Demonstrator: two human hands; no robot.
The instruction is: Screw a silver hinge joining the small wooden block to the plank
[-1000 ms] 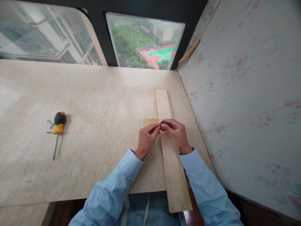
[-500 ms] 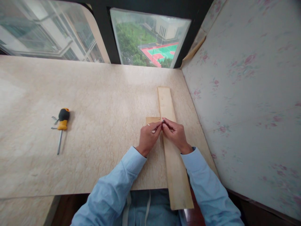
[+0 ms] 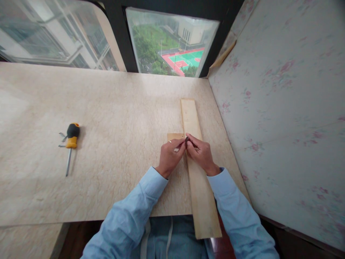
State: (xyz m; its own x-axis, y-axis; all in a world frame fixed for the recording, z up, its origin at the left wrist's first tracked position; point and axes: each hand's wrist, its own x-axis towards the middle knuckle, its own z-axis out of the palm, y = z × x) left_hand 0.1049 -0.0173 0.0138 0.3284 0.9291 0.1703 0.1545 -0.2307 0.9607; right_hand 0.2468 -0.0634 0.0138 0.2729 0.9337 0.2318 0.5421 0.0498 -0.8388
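Note:
A long pale wooden plank lies on the marbled table, running away from me and overhanging the near edge. A short wooden piece pokes out from under it on the left. My left hand and my right hand meet over the plank where the two pieces cross. Both are closed in a pinch on a small dark metal screw held upright at the plank. Both sleeves are light blue.
A yellow and black screwdriver lies far to the left on the table, with a couple of loose screws beside its handle. A flowered wall stands close on the right. Windows run along the table's far edge.
The hands have stayed on the screw at the plank, shifting only slightly. The view tilted a little between the earliest frame and now.

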